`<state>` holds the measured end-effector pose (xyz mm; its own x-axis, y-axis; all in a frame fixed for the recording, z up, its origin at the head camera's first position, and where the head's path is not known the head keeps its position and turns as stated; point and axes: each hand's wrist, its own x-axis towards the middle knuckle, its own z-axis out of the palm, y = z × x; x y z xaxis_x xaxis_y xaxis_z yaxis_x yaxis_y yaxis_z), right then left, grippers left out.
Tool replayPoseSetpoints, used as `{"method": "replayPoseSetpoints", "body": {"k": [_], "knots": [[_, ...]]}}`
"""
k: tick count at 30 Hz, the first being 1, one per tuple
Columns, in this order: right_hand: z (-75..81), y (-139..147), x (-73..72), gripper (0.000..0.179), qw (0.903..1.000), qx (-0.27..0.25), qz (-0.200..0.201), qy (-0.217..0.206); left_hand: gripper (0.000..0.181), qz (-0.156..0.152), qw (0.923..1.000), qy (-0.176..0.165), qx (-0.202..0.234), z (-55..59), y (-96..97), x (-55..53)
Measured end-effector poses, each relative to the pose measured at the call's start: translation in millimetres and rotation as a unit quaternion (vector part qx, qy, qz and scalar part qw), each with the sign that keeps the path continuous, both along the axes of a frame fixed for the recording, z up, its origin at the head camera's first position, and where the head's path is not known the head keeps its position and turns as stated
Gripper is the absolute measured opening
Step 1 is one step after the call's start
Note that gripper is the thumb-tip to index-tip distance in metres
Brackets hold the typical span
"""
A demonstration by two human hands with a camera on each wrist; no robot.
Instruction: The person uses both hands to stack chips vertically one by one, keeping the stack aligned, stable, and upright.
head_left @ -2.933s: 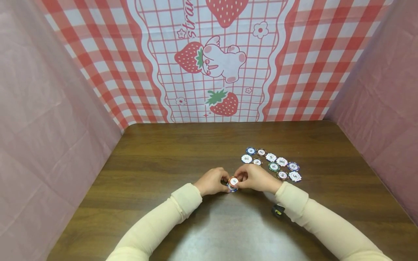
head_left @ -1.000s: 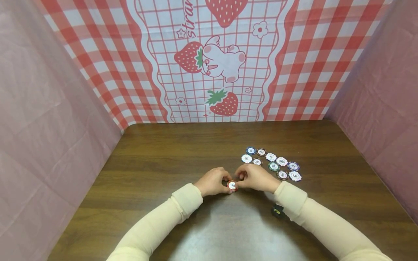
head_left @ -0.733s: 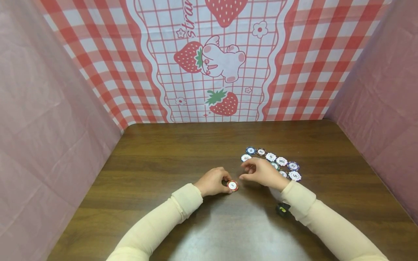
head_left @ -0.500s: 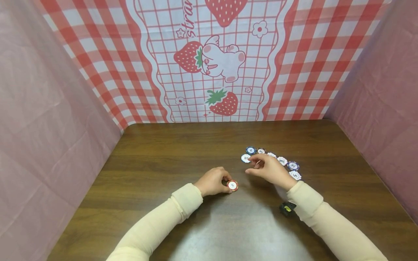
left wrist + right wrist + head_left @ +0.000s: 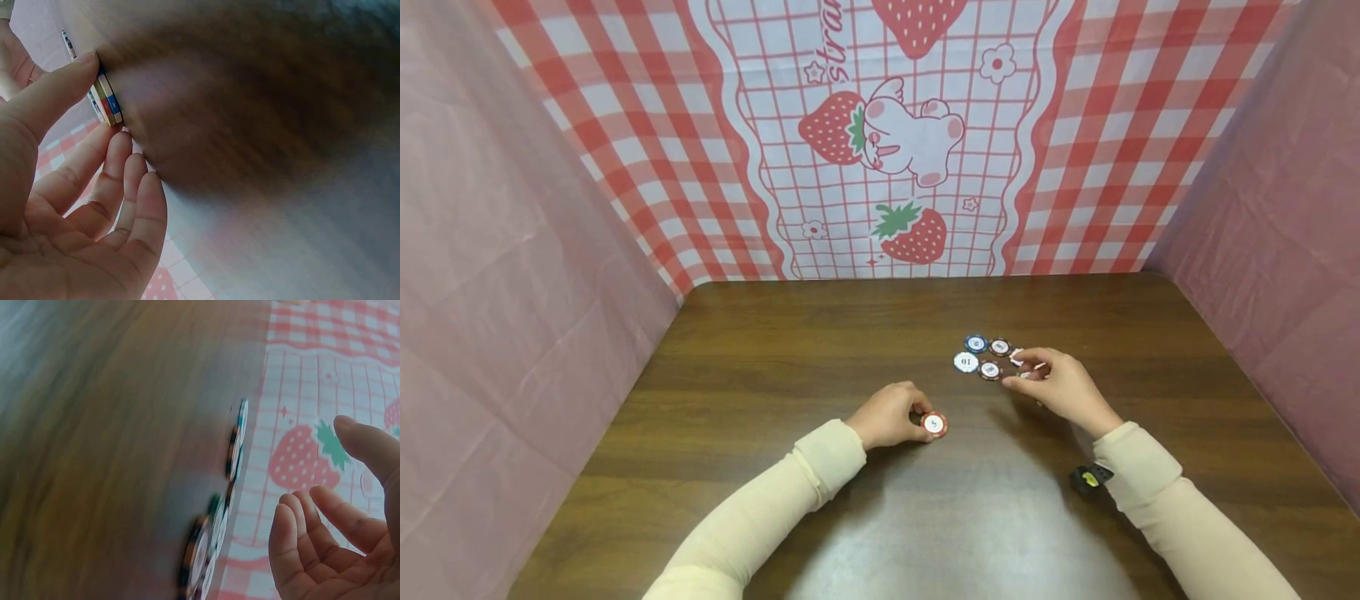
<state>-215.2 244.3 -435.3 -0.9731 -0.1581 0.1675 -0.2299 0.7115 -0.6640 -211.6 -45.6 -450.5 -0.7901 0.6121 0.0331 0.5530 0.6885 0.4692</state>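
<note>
Near the middle of the table, my left hand (image 5: pixel 891 414) pinches a short stack of poker chips (image 5: pixel 934 424) between thumb and forefinger. A red-rimmed chip marked 5 lies on top. In the left wrist view the stack's edge (image 5: pixel 107 103) shows blue, red and green bands. My right hand (image 5: pixel 1063 387) hovers over the loose chips on the right, thumb and fingers apart, and holds nothing. It hides several of them. Left of it lie a blue chip (image 5: pixel 976 343), a white chip marked 10 (image 5: pixel 966 362) and two brown chips (image 5: pixel 990 370).
The wooden table (image 5: pixel 760 350) runs back to a red-checked strawberry cloth (image 5: pixel 917 237). Pink cloth walls (image 5: pixel 1285 217) stand at both sides. A small black device (image 5: pixel 1090 479) is at the right wrist. Several loose chips show edge-on in the right wrist view.
My right hand set the red chip down on the blue one and let go. It then moved right and away over the loose chips. My left hand stayed at the stack.
</note>
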Motion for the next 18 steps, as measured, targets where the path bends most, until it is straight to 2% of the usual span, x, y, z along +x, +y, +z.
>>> {"method": "replayPoseSetpoints", "body": {"k": [11,18], "knots": [[-4.4,29.7,7.2,0.050,0.9991,0.029,-0.029,-0.010,0.029,-0.001,1.0000,-0.001,0.003,-0.7,0.3,-1.1],[-8.6,41.4,10.2,0.048,0.9989,0.031,-0.030,-0.018,0.029,-0.003,1.0000,-0.003,0.003,-0.1,0.3,-0.7]]}}
